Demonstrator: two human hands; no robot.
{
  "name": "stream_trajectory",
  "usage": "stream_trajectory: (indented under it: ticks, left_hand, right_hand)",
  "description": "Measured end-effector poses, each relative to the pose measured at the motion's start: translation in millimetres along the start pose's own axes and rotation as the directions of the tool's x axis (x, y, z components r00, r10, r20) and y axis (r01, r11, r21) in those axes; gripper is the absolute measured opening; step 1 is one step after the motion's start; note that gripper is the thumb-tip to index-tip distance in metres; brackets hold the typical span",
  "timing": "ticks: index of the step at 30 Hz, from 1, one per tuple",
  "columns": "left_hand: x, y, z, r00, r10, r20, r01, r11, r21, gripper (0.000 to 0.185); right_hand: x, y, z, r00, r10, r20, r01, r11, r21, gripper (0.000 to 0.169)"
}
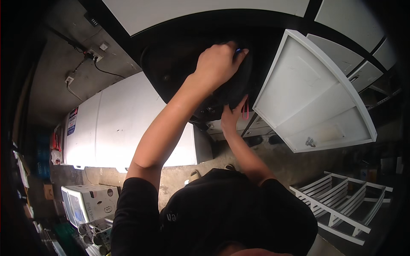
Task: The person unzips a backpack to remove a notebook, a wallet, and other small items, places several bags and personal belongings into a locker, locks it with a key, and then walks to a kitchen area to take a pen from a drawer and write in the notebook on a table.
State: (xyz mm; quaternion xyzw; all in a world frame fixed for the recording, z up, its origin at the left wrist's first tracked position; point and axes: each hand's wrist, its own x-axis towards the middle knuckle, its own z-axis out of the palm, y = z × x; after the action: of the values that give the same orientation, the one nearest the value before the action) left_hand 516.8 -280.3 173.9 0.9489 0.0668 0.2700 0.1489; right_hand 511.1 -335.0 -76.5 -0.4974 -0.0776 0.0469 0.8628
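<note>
A black fabric bag (179, 64) sits in the opening of a locker, its outline partly lost in the dark interior. My left hand (219, 62) is over the bag's upper part, fingers curled. A small blue item (238, 50) shows between its thumb and forefinger, too little visible to identify. Lower down, my right hand (231, 116) grips the bag's near edge, its fingertips partly hidden by dark fabric. Beside that hand hangs a pink-red loop (245, 109). To the right, the white metal locker door (315, 92) stands swung out, with a lock on its inner face.
A long white chest freezer (134, 128) stands at left, below wall sockets with cables (96, 55). A white slatted rack (342, 204) is at lower right. A printed carton (99, 201) stands lower left. Slippers (194, 175) lie on the concrete floor.
</note>
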Motion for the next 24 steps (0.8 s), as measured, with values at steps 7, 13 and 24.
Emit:
stream_trajectory:
  ticks: [7, 13, 24]
  left_hand:
    - [-131, 3, -16, 0.978, -0.110, -0.178, 0.096, 0.992, -0.084, 0.070]
    - [-137, -54, 61, 0.942, -0.247, -0.229, 0.280, 0.952, 0.123, 0.081]
    - [-22, -138, 116, 0.774, -0.631, -0.044, 0.633, 0.772, 0.063, 0.034]
  right_hand:
    - [35, 12, 15, 0.986, -0.165, 0.015, 0.159, 0.920, -0.358, 0.089]
    - [33, -50, -15, 0.942, 0.249, 0.225, -0.069, 0.801, -0.595, 0.092]
    - [15, -13, -4, 0.656, -0.284, 0.699, 0.755, 0.253, -0.605, 0.061]
